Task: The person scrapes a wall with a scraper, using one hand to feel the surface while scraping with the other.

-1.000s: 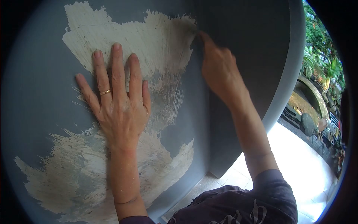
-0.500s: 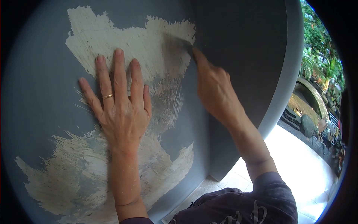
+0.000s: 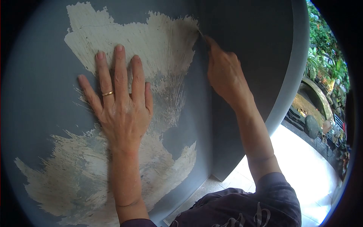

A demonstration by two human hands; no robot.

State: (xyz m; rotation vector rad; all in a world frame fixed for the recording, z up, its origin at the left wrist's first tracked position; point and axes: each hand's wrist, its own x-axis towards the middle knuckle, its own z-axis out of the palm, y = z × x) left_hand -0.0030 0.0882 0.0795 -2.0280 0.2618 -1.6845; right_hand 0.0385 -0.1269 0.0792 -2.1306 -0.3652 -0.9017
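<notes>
My left hand (image 3: 124,106) lies flat on the grey painted wall (image 3: 45,102), fingers spread and pointing up, a ring on one of them. Its fingertips reach onto a pale, rough-edged patch (image 3: 162,41) where the grey surface is gone. My right hand (image 3: 228,73) is wrapped round a scraper (image 3: 200,33), whose handle is mostly hidden in the fist. The blade shows nearly edge-on at the patch's upper right edge, close to the inside corner of the wall. Below my left hand spreads a second, larger pale patch (image 3: 68,181) with streaky scrape marks.
A dark grey side wall (image 3: 249,49) meets the patched wall at a corner on the right and ends in a lighter edge (image 3: 298,49). Beyond it are bright floor tiles (image 3: 298,170), a round stone (image 3: 312,126) and green plants (image 3: 327,49).
My right hand has moved right and slightly up with the scraper, from over the pale patch to its edge by the corner. The blade has turned edge-on. My left hand stays in place.
</notes>
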